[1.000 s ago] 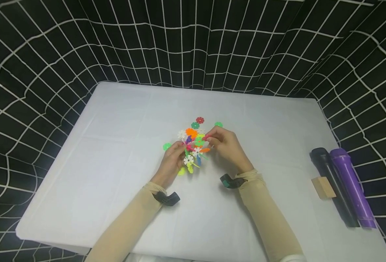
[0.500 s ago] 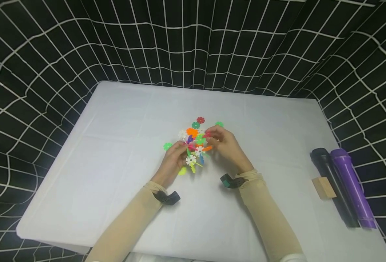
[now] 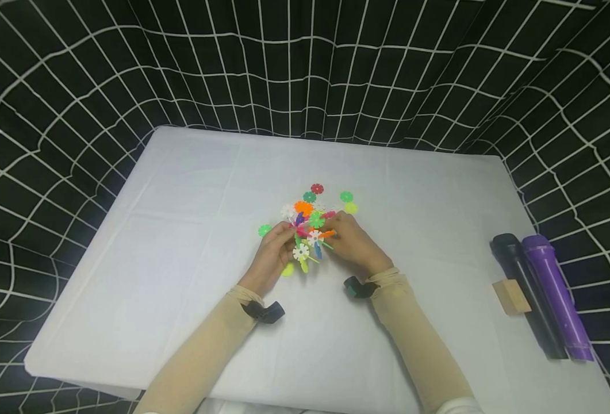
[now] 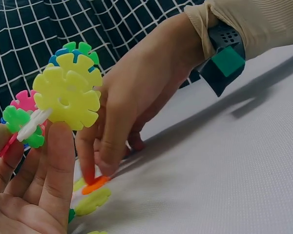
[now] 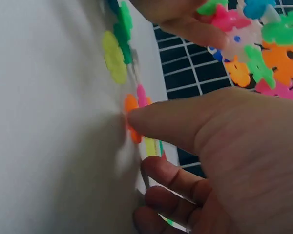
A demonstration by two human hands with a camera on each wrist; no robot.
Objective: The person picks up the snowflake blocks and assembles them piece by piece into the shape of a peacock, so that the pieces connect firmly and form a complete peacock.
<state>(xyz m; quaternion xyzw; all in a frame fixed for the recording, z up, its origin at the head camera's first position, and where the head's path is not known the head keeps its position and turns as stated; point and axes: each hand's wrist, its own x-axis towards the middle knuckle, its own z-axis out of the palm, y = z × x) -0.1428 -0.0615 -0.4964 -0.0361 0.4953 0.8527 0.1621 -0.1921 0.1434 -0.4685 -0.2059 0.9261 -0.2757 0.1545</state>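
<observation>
In the head view my left hand point(image 3: 272, 256) pinches a cluster of joined plastic snowflake discs point(image 3: 315, 237) between thumb and fingers. The left wrist view shows yellow discs point(image 4: 68, 92) on the cluster's near side, raised above the table. My right hand point(image 3: 353, 241) is just right of the cluster, low at the tabletop. Its thumb and a fingertip pinch an orange snowflake disc point(image 4: 95, 185). The thumb tip lies against that orange disc point(image 5: 131, 119) in the right wrist view, where the index finger is hidden.
Loose discs lie around the hands: red point(image 3: 317, 188), dark green point(image 3: 309, 197), light green point(image 3: 346, 196) and yellow point(image 3: 351, 208) among several. At the right of the white table point(image 3: 191, 201) are a black tube point(image 3: 529, 296), a purple tube point(image 3: 558, 299) and a wooden block point(image 3: 511, 296).
My right hand has let go of a pink disc and moved down and slightly toward me, uncovering a yellow disc behind it. The left hand keeps its hold on the cluster.
</observation>
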